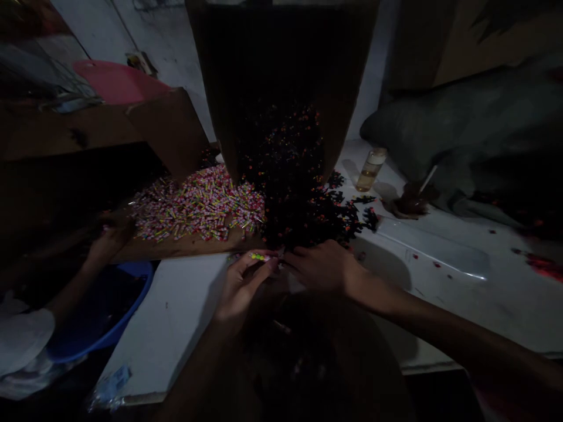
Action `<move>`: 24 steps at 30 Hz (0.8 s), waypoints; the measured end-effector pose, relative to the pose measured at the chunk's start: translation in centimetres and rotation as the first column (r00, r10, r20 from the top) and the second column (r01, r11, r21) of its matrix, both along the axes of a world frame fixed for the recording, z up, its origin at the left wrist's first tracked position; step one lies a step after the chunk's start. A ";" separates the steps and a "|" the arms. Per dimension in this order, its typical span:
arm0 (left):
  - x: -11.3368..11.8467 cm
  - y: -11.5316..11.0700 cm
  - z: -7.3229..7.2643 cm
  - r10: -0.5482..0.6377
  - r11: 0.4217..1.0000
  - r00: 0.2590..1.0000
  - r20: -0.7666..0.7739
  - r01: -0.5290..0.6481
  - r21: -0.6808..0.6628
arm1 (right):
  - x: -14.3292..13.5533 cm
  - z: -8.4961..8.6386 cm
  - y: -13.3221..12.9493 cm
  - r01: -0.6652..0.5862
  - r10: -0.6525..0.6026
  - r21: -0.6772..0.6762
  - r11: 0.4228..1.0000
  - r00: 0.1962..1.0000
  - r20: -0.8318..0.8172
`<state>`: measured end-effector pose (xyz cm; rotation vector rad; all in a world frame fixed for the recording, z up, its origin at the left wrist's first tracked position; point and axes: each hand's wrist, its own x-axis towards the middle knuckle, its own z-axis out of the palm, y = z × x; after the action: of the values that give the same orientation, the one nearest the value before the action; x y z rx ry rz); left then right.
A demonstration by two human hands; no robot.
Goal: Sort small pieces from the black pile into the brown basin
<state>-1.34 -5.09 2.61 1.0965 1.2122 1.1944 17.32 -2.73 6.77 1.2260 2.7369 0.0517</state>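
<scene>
My left hand (240,287) pinches a small, slim piece with yellow-green beads and a pink part (259,257) between thumb and fingers. Close by on the right, my right hand (325,266) has its fingers drawn together at the end of that piece; what they grip is too dark to make out. Just beyond both hands lies a heap of small black pieces with orange tips (303,217), spilling from a tall open box (352,88). To its left spreads a pile of small pink, white and yellow pieces (197,205) on a cardboard sheet (176,251).
On the white table (171,316), a bottle of yellowish liquid (370,170) and a clear plastic tray (433,246) stand to the right. Another person's hand (105,243) reaches in from the left, above a blue basin (114,340). A pink basin (123,82) sits behind.
</scene>
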 end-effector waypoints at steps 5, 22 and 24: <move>0.3 -0.5 -0.1 -0.026 0.991 0.996 0.081 0.037 -0.128 | 0.4 -0.8 0.2 -0.027 0.026 0.022 0.999 0.999 0.031; 1.8 -1.0 0.1 0.068 0.978 0.960 0.271 -0.010 -0.207 | -0.5 -1.6 0.0 0.023 -0.023 0.021 1.000 0.999 0.023; 1.7 -0.8 -0.1 0.073 0.982 0.961 0.268 -0.022 -0.189 | -0.6 -1.6 -0.1 0.015 -0.016 0.043 0.999 1.000 0.006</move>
<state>0.38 -5.93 2.52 0.7404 1.1135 1.1995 16.77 -2.81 5.17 1.2557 2.7346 0.1137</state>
